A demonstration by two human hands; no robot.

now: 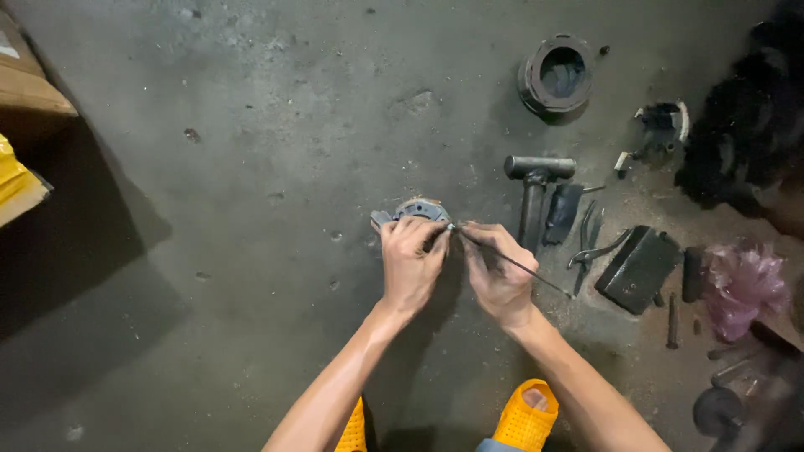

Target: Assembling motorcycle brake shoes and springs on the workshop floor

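— Floor (209,167), grey concrete, fills the frame. What sits on it?

— Right of centre, a hammer (534,197), pliers (590,247), a dark ring (556,75) at upper right, a pink bag (744,285) at the right edge.

— And the hands?

— Just below centre. The round metal part (416,210) lies directly above the left hand (410,264), which is curled on it. The right hand (498,276) pinches a thin rod (511,262).

— Which way does the rod run?

— Slanting from lower right up-left, its tip touching the part's right edge. The left hand is nearer the part.
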